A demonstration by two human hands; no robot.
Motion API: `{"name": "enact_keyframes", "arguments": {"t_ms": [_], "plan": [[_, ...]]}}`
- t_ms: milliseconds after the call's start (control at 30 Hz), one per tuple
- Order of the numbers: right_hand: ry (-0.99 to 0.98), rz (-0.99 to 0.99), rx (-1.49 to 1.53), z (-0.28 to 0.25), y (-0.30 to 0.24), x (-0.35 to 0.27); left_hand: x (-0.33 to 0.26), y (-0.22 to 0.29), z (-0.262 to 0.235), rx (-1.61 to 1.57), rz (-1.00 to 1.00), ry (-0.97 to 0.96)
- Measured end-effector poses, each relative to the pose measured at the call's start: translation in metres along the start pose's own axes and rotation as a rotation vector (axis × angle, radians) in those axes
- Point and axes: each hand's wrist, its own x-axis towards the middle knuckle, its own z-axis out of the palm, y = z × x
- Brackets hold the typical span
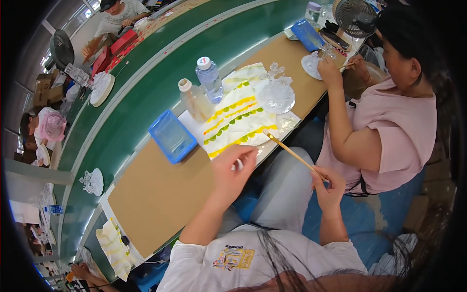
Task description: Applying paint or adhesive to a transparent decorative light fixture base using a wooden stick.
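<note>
My right hand (330,187) grips a thin wooden brush (296,156) near its rear end. The brush slants up and leftward over my lap, its pale tip close to the cloth's near edge. My left hand (234,170) is raised above the near table edge with its fingers curled in. A small whitish bit shows between those fingers, too blurred to name. Beyond both hands lies a white cloth (237,119) with yellow and green scalloped stripes. On its far right part rests a clear plastic ornament (276,95) with a round base, apart from my hands.
A blue-rimmed tray (163,126), a cloudy bottle (196,103) and a clear bottle with a white cap (210,82) stand left of the cloth. A green conveyor (136,92) curves behind the brown tabletop (155,194). On the right, a co-worker (384,126) in pink handles a similar ornament.
</note>
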Motion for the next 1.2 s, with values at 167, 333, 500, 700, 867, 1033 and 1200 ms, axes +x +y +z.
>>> {"name": "enact_keyframes", "arguments": {"t_ms": [167,333,500,700,867,1033,1200], "plan": [[-0.010,-0.165,-0.012,0.011,-0.004,-0.010,-0.001,0.014,-0.024,0.296,0.267,0.163],[-0.023,-0.291,-0.089,0.015,-0.009,-0.014,-0.001,0.019,-0.030,0.395,0.440,0.230],[-0.022,-0.393,-0.150,0.017,-0.021,-0.018,-0.008,0.016,-0.035,0.463,0.508,0.253],[-0.022,-0.459,-0.188,0.020,-0.028,-0.024,-0.015,0.015,-0.040,0.513,0.594,0.342],[-0.063,-0.567,-0.271,0.018,-0.033,-0.033,-0.022,0.012,-0.046,0.539,0.625,0.409],[0.006,-0.565,-0.244,0.015,-0.030,-0.042,-0.023,0.003,-0.070,0.342,0.329,0.473],[-0.020,-0.422,-0.187,0.014,-0.030,-0.045,-0.027,0.016,-0.067,0.220,0.351,0.176]]}}
